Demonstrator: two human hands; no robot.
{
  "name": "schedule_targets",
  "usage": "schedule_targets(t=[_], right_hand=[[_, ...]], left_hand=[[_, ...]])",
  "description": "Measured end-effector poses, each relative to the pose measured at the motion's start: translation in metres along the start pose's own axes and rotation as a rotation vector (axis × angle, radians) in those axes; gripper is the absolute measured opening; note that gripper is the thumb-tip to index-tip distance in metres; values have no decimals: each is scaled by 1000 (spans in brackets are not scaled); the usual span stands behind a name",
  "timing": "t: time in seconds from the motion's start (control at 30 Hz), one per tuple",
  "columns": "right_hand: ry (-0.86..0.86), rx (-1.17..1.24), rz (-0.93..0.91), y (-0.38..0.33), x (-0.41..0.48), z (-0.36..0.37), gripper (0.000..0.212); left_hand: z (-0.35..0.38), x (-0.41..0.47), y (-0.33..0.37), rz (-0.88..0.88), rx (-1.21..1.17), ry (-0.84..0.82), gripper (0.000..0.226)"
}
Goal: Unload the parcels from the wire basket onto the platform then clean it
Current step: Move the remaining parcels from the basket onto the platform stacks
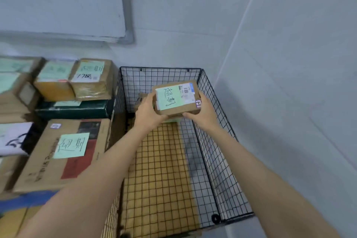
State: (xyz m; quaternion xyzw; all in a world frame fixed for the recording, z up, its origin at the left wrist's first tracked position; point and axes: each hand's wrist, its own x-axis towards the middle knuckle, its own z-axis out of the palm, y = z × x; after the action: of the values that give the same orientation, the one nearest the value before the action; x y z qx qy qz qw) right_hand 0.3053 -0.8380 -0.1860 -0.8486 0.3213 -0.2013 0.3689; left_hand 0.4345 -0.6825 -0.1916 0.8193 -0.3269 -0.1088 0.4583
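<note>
I've got the small cardboard box lifted over the far end of the wire basket, left hand and right hand clamping its short ends. Looks light and stiff, so side grips should hold. More parcels sit underneath.

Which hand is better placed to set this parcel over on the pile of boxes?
Probably left. The left hand grips the parcel on the side facing the pile, which lies left of the basket; the right hand would have to cross over.
</note>
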Motion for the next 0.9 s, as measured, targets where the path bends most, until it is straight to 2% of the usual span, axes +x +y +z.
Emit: schedule_targets(t=[0.13, 0.23, 0.4, 0.53, 0.7, 0.8, 0.9], right_hand=[[98, 86, -82, -38, 9, -36, 112], [126, 132, -119, -75, 5, -62, 111], [121, 252, -163, -118, -15, -89, 91], [176, 386, -183, -142, -32, -99, 66], [280, 594, -204, -155, -51, -114, 43], [304, 532, -212, -154, -59, -123, 36], [306, 497, -223, -153, -68, -134, 34]], left_hand=[[-36, 14, 43, 143, -30, 50, 93], [-60, 18, 69, 230, -51, 85, 90], [-89, 7, 87, 327, -117, 134, 87], [-105, -2, 92, 369, -161, 144, 87], [-119, -11, 86, 455, -163, 53, 87], [-123, -19, 79, 510, -98, -5, 89], [-127, -25, 80, 553, -80, 35, 93]])
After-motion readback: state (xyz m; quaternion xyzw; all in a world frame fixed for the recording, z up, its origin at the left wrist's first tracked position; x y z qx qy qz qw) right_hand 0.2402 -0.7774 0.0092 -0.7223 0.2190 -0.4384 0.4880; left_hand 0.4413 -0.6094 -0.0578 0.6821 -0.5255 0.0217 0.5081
